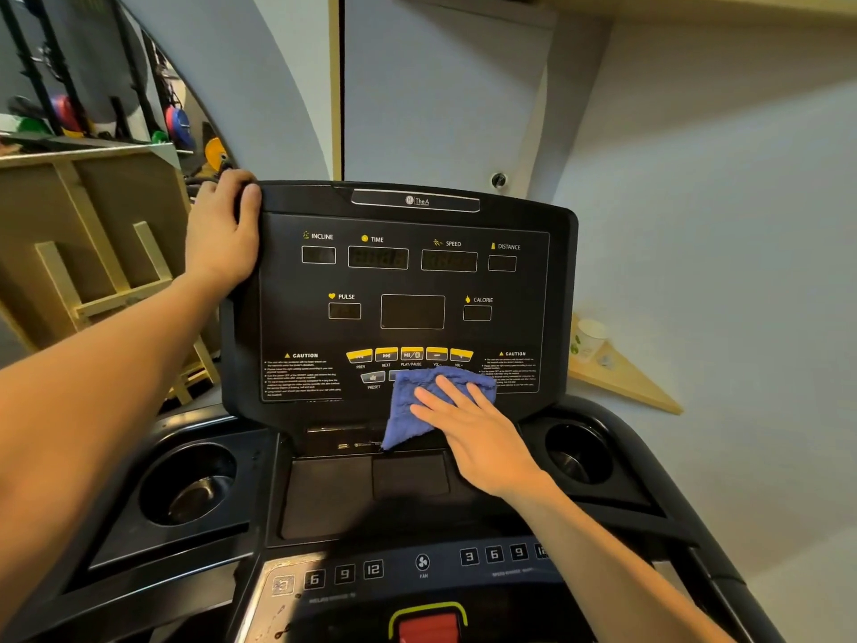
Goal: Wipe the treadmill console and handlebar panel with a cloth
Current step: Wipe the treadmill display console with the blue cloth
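Observation:
The black treadmill console (408, 280) fills the middle of the view, with display windows and a row of yellow buttons. A blue cloth (412, 410) lies flat against its lower edge, just under the buttons. My right hand (473, 429) presses the cloth to the panel with straight fingers. My left hand (222, 234) grips the console's upper left corner, thumb on the front face. Below sits the handlebar panel (417, 568) with numbered keys and a fan button.
Round cup holders sit at left (190, 484) and right (575, 452) of a flat tray (366, 489). A red safety key (426, 628) is at the bottom edge. A paper cup (586, 341) stands on a wooden corner shelf at right. A wooden frame (106, 266) leans at left.

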Demonstrator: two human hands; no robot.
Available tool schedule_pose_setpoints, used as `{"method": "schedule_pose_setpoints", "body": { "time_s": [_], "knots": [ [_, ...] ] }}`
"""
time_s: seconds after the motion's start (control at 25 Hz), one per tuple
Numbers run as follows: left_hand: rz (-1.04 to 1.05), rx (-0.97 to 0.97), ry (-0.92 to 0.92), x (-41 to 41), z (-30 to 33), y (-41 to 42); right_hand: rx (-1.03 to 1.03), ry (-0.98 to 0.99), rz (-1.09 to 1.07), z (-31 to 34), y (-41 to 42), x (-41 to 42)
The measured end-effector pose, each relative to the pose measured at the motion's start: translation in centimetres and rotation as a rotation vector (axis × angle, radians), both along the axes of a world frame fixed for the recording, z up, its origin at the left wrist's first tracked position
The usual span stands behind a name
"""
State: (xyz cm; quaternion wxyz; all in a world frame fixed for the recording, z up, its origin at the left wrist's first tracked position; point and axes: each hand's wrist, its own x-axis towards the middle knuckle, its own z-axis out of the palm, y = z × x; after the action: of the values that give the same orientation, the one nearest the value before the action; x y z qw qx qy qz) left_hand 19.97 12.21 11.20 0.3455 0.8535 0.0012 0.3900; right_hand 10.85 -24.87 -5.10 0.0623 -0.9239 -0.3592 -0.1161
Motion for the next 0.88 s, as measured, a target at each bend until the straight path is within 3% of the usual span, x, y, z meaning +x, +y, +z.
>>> {"method": "schedule_pose_setpoints", "body": {
  "time_s": [0.44, 0.88],
  "knots": [
    [-0.013, 0.015, -0.02, 0.1, -0.1, 0.0, 0.083, -0.004, -0.179, -0.3, -5.4, 0.3],
    [0.013, 0.025, -0.037, 0.4, -0.1, 0.0, 0.152, -0.072, -0.281, 1.0, -5.4, 3.7]
  ]
}}
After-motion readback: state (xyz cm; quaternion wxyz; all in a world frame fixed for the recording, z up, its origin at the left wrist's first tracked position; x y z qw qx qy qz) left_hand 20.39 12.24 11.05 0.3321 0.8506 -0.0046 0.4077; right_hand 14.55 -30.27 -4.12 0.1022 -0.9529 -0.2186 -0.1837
